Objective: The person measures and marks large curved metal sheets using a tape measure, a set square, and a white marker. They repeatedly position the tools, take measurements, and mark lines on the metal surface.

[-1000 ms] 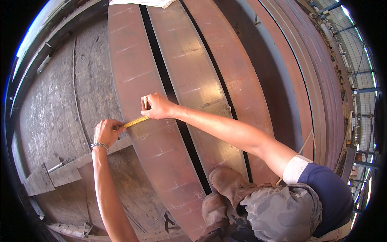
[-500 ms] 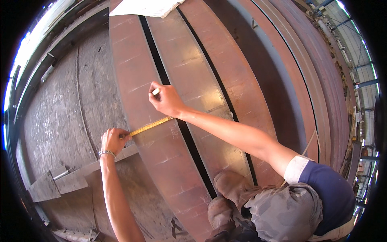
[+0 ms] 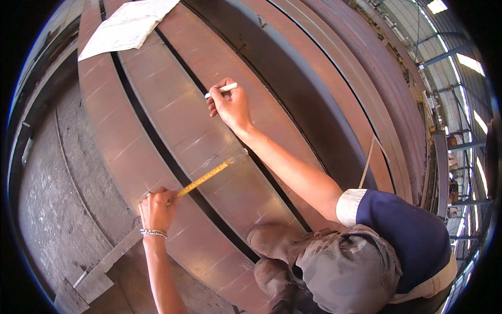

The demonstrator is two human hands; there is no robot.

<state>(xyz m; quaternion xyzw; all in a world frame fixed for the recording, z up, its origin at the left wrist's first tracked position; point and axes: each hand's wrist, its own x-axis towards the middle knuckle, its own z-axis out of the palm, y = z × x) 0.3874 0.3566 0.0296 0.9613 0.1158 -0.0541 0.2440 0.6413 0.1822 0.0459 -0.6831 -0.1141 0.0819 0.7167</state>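
Note:
My left hand (image 3: 156, 210), a chain bracelet at the wrist, is closed around the near end of a yellow tape measure (image 3: 205, 179) over the left steel plate (image 3: 140, 157). From there the blade crosses the dark gap, its free end over the middle steel plate (image 3: 180, 110). Higher up, my right hand (image 3: 230, 104) pinches a white chalk stick (image 3: 226, 89) above the gap between the middle and right plates. The chalk is clear of the steel. Pale chalk strokes run across the plates.
A creased paper sheet (image 3: 130, 26) lies across the plates' far end. My boots (image 3: 272, 243) and grey camouflage trouser knee (image 3: 348, 267) are at the lower middle. Long dark gaps separate the plates. More steel beams (image 3: 361, 68) stretch along the right, with a dark floor (image 3: 57, 172) at left.
My left hand has brought the tape over the left plate, its free end now reaching onto the middle plate. My right hand has moved right with the chalk. The view has shifted rightward.

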